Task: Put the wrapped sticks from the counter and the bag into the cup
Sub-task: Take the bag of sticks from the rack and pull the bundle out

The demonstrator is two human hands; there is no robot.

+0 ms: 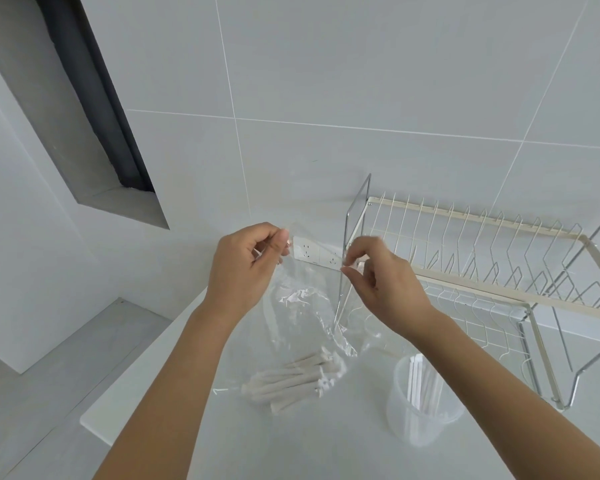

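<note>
While both hands pinch the bag (302, 306), a dish rack (482, 271) (wire) stands behind.

Both hands hold a clear plastic bag (302, 306) up by its mouth: the left hand (243, 268) pinches one edge, the right hand (381, 282) the other. Wrapped sticks (288, 382) lie bunched at its bottom, on the bench (326, 445). Beside them a translucent cup (420, 414) holds more sticks, before a wire dish rack (499, 271)

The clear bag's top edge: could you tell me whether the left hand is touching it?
Touching. The head view shows the left hand pinching the clear bag at its upper left corner, holding it above the counter.
</note>
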